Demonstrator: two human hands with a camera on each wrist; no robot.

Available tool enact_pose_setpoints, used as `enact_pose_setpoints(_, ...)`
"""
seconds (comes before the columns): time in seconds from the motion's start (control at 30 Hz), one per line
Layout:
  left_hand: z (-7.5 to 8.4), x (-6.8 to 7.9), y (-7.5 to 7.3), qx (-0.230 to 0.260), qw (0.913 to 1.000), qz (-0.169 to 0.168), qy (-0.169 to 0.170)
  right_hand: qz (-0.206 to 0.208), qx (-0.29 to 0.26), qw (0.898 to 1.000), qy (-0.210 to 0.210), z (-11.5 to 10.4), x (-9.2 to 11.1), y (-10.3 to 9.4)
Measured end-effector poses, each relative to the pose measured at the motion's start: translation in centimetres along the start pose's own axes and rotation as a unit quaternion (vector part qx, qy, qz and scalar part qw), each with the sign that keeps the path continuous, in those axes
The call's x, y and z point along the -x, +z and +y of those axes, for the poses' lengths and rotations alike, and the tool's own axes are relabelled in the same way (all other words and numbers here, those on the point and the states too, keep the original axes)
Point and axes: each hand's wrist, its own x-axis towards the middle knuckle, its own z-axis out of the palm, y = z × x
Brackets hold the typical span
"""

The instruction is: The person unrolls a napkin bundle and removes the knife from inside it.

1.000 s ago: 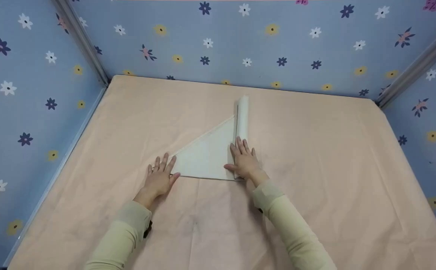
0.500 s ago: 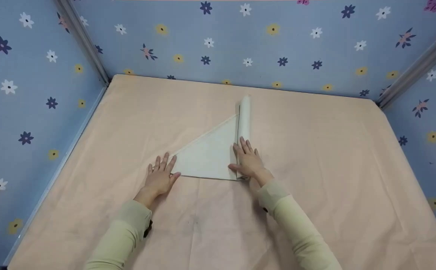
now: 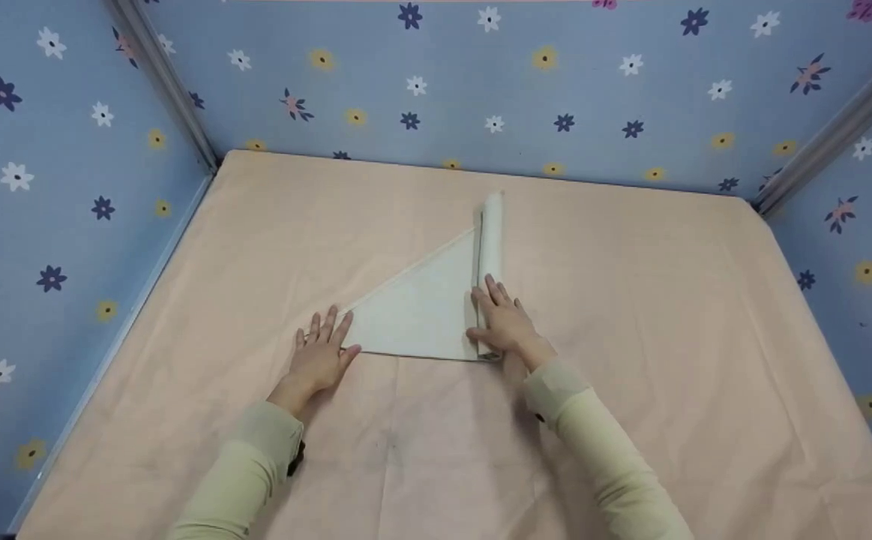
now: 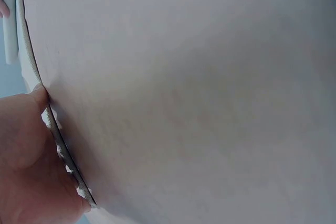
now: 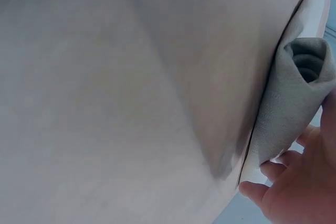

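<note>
Working on a pale cloth (image 3: 413, 307) lying on the peach-coloured surface (image 3: 668, 337), wound at one side into a slim roll (image 3: 491, 232) and tapering flat to a point on the left of that roll. Resting the left hand (image 3: 321, 360) on the pointed tip, well to the left of the roll, with fingers spread and pinching nothing. Resting the right hand (image 3: 505, 330) over the near end of the roll, with fingers loosely extended along the top and right flank and the thumb out on the left, draping rather than pinching; not being able to tell the strength of the pressure. Judging by the thin edge and loosely coiled layers at the roll's near end, probably handling as light, soft and limp, hardly fragile and, from the matte look, hardly slippery. Risking rather wrinkles left of the roll, squashing of the coil itself, or unwinding on release. Taking hold best along the roll's length, gently, with fingers right of it and thumb left, supporting towards both ends in any lift.
</note>
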Motion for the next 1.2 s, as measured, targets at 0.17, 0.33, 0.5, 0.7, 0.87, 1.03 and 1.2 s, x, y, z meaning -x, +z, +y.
enact_pose_setpoints(0.17, 0.0, 0.1, 0.0, -0.002, 1.0000, 0.002, 0.002, 0.000, -0.005, 1.000, -0.003, 0.3, 0.1, -0.1)
enact_pose_setpoints(0.33, 0.0, 0.2, -0.1, 0.010, 0.9999, 0.007, 0.012, 0.000, -0.006, 1.000, -0.012, 0.7, 0.1, -0.2)
enact_pose_setpoints(0.5, -0.1, 0.2, 0.0, 0.012, 0.9998, 0.009, 0.013, 0.006, -0.013, 1.000, -0.023, 1.0, 0.1, -0.3)
enact_pose_setpoints(0.7, -0.2, 0.1, 0.1, 0.011, 0.9999, 0.008, 0.010, 0.015, -0.029, 0.999, -0.037, 1.3, 0.3, -0.3)
enact_pose_setpoints(0.87, -0.2, 0.1, 0.0, 0.007, 0.9999, 0.006, 0.006, 0.010, -0.032, 0.999, -0.034, 1.7, 0.3, -0.4)
enact_pose_setpoints(1.03, -0.1, 0.1, 0.0, 0.006, 1.0000, 0.005, 0.005, 0.006, -0.050, 0.998, -0.026, 1.9, 0.5, -0.7)
enact_pose_setpoints(1.2, -0.1, 0.2, 0.1, 0.006, 0.9999, 0.010, 0.007, 0.007, -0.074, 0.997, -0.030, 2.3, 0.8, -0.7)
